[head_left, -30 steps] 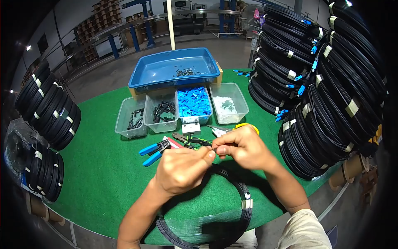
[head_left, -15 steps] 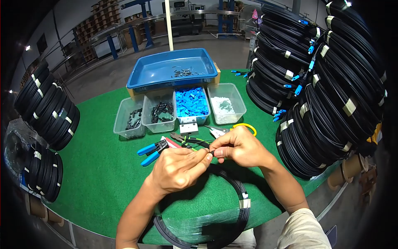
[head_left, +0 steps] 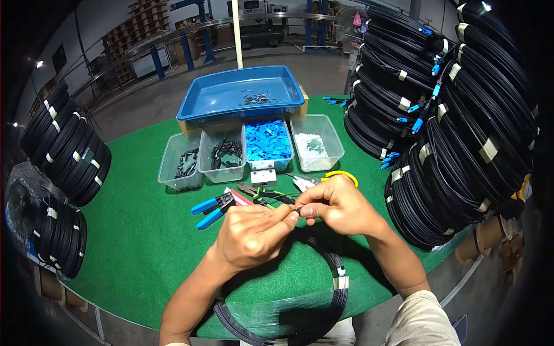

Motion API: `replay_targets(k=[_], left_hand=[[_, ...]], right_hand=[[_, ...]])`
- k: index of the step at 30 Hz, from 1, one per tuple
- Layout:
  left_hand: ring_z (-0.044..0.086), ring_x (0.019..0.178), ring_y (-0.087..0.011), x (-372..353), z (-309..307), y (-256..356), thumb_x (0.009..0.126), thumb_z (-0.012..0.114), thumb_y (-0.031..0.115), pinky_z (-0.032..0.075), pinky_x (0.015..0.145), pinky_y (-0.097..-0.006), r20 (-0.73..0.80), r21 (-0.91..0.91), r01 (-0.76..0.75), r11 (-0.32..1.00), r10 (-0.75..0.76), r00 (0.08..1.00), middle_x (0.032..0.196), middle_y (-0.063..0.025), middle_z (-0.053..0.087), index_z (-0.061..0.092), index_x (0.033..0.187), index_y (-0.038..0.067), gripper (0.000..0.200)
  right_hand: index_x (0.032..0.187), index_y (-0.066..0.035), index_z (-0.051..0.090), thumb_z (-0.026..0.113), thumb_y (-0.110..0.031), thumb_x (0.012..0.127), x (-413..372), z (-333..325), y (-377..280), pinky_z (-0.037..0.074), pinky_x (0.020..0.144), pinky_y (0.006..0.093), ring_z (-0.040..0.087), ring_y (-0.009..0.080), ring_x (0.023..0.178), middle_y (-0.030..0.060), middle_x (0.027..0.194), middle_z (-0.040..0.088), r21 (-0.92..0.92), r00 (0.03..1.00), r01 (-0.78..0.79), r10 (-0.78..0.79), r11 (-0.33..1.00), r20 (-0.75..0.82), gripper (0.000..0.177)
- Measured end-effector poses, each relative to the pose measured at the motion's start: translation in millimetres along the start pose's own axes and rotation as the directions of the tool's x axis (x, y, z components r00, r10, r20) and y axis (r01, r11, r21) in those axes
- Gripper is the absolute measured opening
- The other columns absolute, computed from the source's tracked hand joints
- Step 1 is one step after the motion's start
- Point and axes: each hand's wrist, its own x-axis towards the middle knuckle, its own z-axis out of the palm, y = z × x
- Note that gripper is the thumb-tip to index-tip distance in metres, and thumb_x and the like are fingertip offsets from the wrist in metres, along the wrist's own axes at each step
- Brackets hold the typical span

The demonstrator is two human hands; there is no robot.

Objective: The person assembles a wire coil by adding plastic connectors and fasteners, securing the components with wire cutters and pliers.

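Note:
My left hand [head_left: 251, 233] and my right hand [head_left: 337, 206] meet fingertip to fingertip above the table. Both are closed in a pinch on a small black piece [head_left: 298, 211], mostly hidden by the fingers. Below them lies a coil of black cable [head_left: 336, 294], bound with pale tape. Just beyond my left hand are blue-handled wire strippers [head_left: 211, 211] and cutting pliers [head_left: 249, 190] with black-and-green handles. Yellow-handled scissors [head_left: 350, 177] lie past my right hand.
Four-sided clear bins hold black parts [head_left: 226, 154], blue connector housings [head_left: 267, 141] and white pieces [head_left: 311, 145]. Behind them stands a blue tray [head_left: 199, 109] with scraps. Tall stacks of cable coils rise at right [head_left: 461, 150] and left [head_left: 66, 150] on the green table [head_left: 127, 230].
Both hands stay pinched together on the small black piece, with only a slight shift of the fingers. The view has moved very little.

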Motion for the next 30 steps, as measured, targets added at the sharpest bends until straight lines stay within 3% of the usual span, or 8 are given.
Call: replay_targets(k=[4,7,11,14,18,22,26,30], left_hand=[[0.073,0.073,-0.0155,2,-6,-7,0.074,0.078,0.002,0.058,0.062,-0.0263,0.001,-0.282,0.368,0.886,-0.383,0.924,0.086,-0.0123,0.074,0.073,0.091,0.000,0.018],[0.071,0.078,-0.0138,10,-19,-1,0.081,0.074,-0.002,0.059,0.066,-0.0282,0.364,-0.769,0.625,0.133,-0.712,0.600,0.082,-0.0137,0.074,0.073,0.086,-0.005,0.006],[0.072,0.064,-0.0190,2,-10,2,0.073,0.075,-0.005,0.058,0.060,-0.0281,-0.025,-0.166,0.256,0.952,-0.264,0.964,0.080,-0.0145,0.073,0.071,0.089,-0.004,0.017],[0.067,0.058,-0.0211,-4,2,-8,0.069,0.071,0.000,0.055,0.053,-0.0298,0.012,-0.046,-0.086,0.995,0.087,0.996,0.079,-0.0085,0.069,0.065,0.081,0.001,0.014],[0.071,0.063,-0.0175,-7,4,-19,0.075,0.073,-0.001,0.057,0.058,-0.0269,-0.043,-0.224,0.184,0.957,-0.199,0.979,0.087,-0.0132,0.073,0.068,0.087,-0.002,0.013],[0.071,0.076,-0.0202,4,-12,-12,0.086,0.070,0.000,0.060,0.066,-0.0278,0.424,-0.783,0.618,0.067,-0.669,0.610,0.090,-0.0231,0.072,0.068,0.084,-0.012,0.012],[0.070,0.062,-0.0184,-3,-2,-5,0.074,0.074,-0.002,0.055,0.057,-0.0270,-0.023,-0.298,0.292,0.909,-0.313,0.950,0.079,-0.0134,0.071,0.070,0.086,-0.004,0.014],[0.064,0.056,-0.0179,-4,5,-7,0.075,0.067,-0.001,0.052,0.049,-0.0319,0.011,0.073,-0.217,0.974,0.216,0.976,0.077,-0.0073,0.065,0.062,0.078,0.000,0.006]], right_hand=[[0.095,0.002,0.066,0.068,-0.004,0.079,-1,9,0,0.054,0.063,0.0367,0.070,0.0263,0.072,0.0140,0.079,0.069,-0.430,0.789,0.460,-0.580,0.777,-0.202,0.017],[0.093,0.003,0.063,0.067,0.000,0.066,1,16,3,0.054,0.061,0.0369,0.068,0.0271,0.071,0.0107,0.082,0.068,-0.707,0.541,0.562,-0.838,0.430,-0.079,0.028],[0.093,0.001,0.067,0.066,0.001,0.068,-2,19,8,0.050,0.057,0.0363,0.065,0.0287,0.063,0.0101,0.073,0.065,-0.514,0.756,0.469,-0.627,0.719,-0.187,0.025],[0.081,-0.001,0.070,0.067,-0.002,0.080,3,-3,-1,0.050,0.058,0.0387,0.066,0.0288,0.062,0.0124,0.069,0.067,-0.029,0.997,-0.014,0.016,0.999,0.076,0.004],[0.089,0.000,0.069,0.067,-0.002,0.082,2,7,2,0.052,0.060,0.0375,0.067,0.0285,0.066,0.0136,0.075,0.068,-0.308,0.865,0.401,-0.467,0.863,-0.182,0.008],[0.095,0.001,0.064,0.066,0.000,0.064,1,15,8,0.051,0.057,0.0369,0.068,0.0267,0.069,0.0103,0.084,0.067,-0.730,0.580,0.535,-0.813,0.426,-0.050,0.031],[0.093,0.001,0.068,0.067,-0.002,0.070,-5,17,4,0.050,0.056,0.0347,0.066,0.0244,0.063,0.0097,0.075,0.067,-0.649,0.686,0.485,-0.715,0.586,-0.134,0.023],[0.085,0.002,0.071,0.064,-0.005,0.084,4,-1,0,0.048,0.056,0.0337,0.066,0.0165,0.060,0.0118,0.062,0.065,-0.071,0.997,-0.001,0.006,0.997,0.072,0.010]])
